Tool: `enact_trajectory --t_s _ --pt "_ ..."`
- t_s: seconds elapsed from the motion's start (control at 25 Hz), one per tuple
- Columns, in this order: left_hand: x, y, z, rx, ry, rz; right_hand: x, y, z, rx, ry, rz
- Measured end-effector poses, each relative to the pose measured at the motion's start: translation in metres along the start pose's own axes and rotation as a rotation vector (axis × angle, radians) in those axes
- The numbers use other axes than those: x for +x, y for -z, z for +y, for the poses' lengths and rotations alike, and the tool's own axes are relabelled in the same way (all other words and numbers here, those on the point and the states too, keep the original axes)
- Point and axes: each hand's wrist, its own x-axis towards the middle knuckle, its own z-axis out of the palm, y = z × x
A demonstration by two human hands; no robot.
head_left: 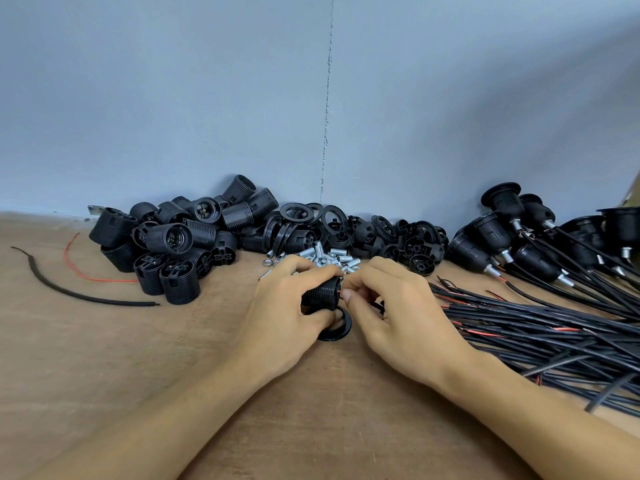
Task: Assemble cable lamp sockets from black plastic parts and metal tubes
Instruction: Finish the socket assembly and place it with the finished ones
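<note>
Grips a ribbed black socket body (323, 294) with the left hand (287, 306) just in front of the metal tubes (329, 258), right hand (391, 313) curled against it, its hold impossible to tell.

From head height we look forward and down, close over left hand (287, 306) and right hand (391, 315), facing the blue wall (173, 98).
</note>
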Motion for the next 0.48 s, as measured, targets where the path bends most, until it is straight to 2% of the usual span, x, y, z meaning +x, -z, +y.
enact_trajectory --t_s 0.48 --pt "-0.0016 -0.0006 0.0015 -0.055 -0.010 -0.014 -0.0010 -0.0014 -0.0072 0.112 -0.099 0.040"
